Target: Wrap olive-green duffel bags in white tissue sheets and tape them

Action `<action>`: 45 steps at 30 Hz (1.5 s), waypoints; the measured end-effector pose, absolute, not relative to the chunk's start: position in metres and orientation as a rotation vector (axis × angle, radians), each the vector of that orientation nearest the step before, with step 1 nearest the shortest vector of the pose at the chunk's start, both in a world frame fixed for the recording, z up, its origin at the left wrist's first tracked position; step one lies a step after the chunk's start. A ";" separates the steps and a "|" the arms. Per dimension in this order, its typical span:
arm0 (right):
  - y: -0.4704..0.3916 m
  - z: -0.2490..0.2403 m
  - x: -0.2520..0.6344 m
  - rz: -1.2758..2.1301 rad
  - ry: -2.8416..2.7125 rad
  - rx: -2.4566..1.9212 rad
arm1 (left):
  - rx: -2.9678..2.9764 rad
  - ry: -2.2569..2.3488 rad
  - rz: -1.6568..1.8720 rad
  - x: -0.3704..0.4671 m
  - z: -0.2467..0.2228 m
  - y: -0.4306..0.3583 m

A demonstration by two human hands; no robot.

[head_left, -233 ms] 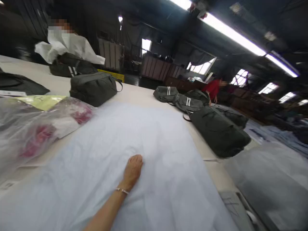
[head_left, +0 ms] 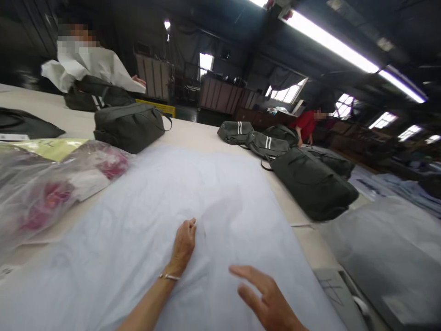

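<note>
"What's new from where you sit?"

"My right hand [head_left: 267,296] has come into view, thumb and fingers spread, holding nothing, above the thin white sheet [head_left: 144,202]."

"And the left hand [head_left: 183,243]?"

"Fingers curled at the sheet; I can't tell from here whether they pinch it. It lies over the table [head_left: 201,134], between dark duffel bags [head_left: 312,184]."

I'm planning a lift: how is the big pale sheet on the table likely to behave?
The pale sheet is probably floppy, since wrinkles show near the left hand. Lying nearly flat, it is likely light for its size. Spread wide, it may sag.
</note>
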State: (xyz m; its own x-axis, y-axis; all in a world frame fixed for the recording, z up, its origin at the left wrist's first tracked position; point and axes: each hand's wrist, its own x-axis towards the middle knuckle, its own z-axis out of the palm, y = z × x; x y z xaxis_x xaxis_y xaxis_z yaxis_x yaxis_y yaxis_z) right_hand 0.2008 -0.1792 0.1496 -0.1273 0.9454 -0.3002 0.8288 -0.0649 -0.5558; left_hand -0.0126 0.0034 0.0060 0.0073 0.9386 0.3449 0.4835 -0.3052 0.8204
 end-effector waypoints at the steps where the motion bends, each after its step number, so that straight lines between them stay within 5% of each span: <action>1: -0.155 0.138 0.201 0.755 -2.056 -1.859 | 1.767 1.501 1.265 -0.017 0.009 0.003; 6: -0.071 0.067 0.189 0.017 -2.188 -1.622 | 1.600 1.698 1.297 -0.048 0.021 -0.003; 11: -0.065 0.022 0.167 -0.022 -2.290 -1.703 | 1.587 1.772 1.246 -0.086 0.026 -0.016; 16: -0.053 0.031 0.159 0.032 -2.153 -1.807 | 1.713 1.714 1.102 -0.125 0.017 -0.051; 20: -0.027 0.040 0.159 -0.034 -2.034 -1.789 | 1.981 1.540 0.666 -0.147 0.027 -0.077; 24: -0.014 0.022 0.158 -0.134 -2.099 -1.738 | 2.176 1.453 -0.162 -0.127 0.075 -0.078; 26: -0.014 0.011 0.156 -0.119 -2.109 -1.797 | 2.284 1.417 -0.307 -0.101 0.101 -0.070; 30: -0.015 0.002 0.156 -0.098 -2.141 -1.855 | 2.556 1.254 -0.019 -0.041 0.119 -0.051; 38: -0.011 -0.002 0.158 -0.061 -2.034 -1.846 | 2.268 1.301 -0.110 -0.037 0.063 -0.019; 45: -0.008 -0.009 0.169 0.123 -1.703 -1.774 | 1.094 1.308 0.880 -0.108 0.072 0.008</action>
State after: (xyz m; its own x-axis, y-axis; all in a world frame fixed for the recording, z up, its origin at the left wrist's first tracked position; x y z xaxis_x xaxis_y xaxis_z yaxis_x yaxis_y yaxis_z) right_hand 0.1686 -0.0082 -0.0090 0.1453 0.9172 0.3709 0.8546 0.0726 -0.5142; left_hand -0.1080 0.0078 0.0719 0.0946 0.9523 -0.2901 0.0905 0.2820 0.9551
